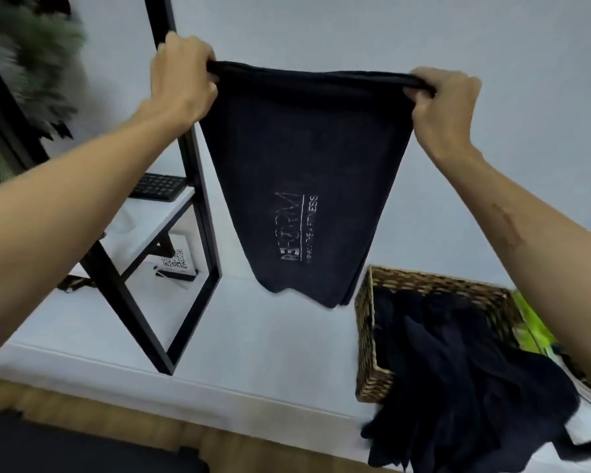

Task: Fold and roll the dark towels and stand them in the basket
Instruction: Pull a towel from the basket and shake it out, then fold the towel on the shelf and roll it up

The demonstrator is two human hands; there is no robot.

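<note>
Judged early in the task; no rolled towel seen standing in the wicker basket [365,336], only a loose heap of dark towels [458,370] crumpled inside and spilling over its near edge onto the white surface [253,353]; appeared still to be folded, rolled and stood, all of them, as far as could be told.

One towel [301,186] held up in the air, above the white surface and just left of the basket, hanging clear of both; seemed doubled already, several layers showing along its right edge and lower corner, a pale printed logo turned sideways on the facing side; rolling evidently not yet begun.

Left hand [181,87] clamped on the top left corner of the towel, fingers curled round the bunched hem; right hand [440,104] likewise closed on the top right corner, fingers and thumb pinching the hem; top edge drawn nearly taut between the two, hands well apart.

Off to the left, a black metal frame [198,199] with a white shelf [144,227] bearing a keyboard [157,187]; blurred green foliage [38,56] in the upper corner.
</note>
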